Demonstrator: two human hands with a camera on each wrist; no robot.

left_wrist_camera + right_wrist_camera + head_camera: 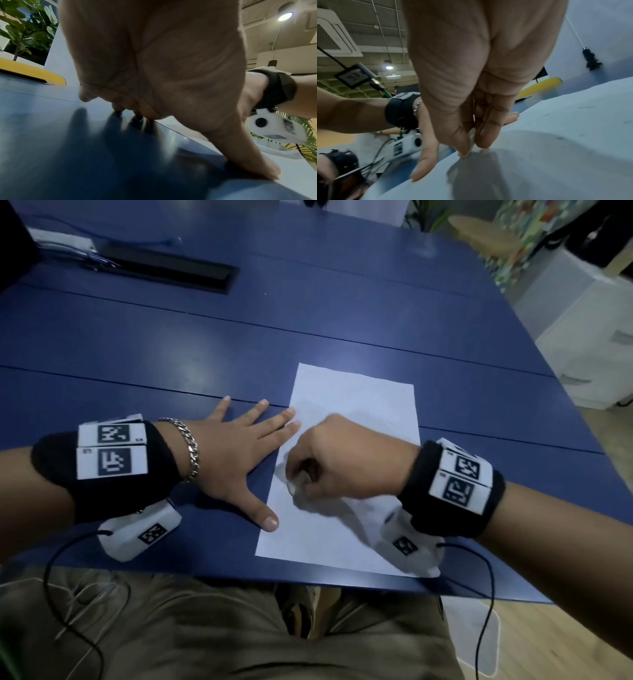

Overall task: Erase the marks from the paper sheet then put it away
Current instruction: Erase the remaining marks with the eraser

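White eraser [297, 487] pinched in right hand [346, 460] on paper sheet [356, 412]; left hand [236, 453] splayed flat, pinning its edge.

A blue table [239, 344] carries a white paper sheet [359, 412] at about five o'clock, near its front edge. A left hand [236, 450] lies flat just beside it. A black strip [164, 270] sits at ten o'clock.

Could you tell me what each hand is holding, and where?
Right hand pinches a small eraser between fingers; left hand presses flat, holding nothing.
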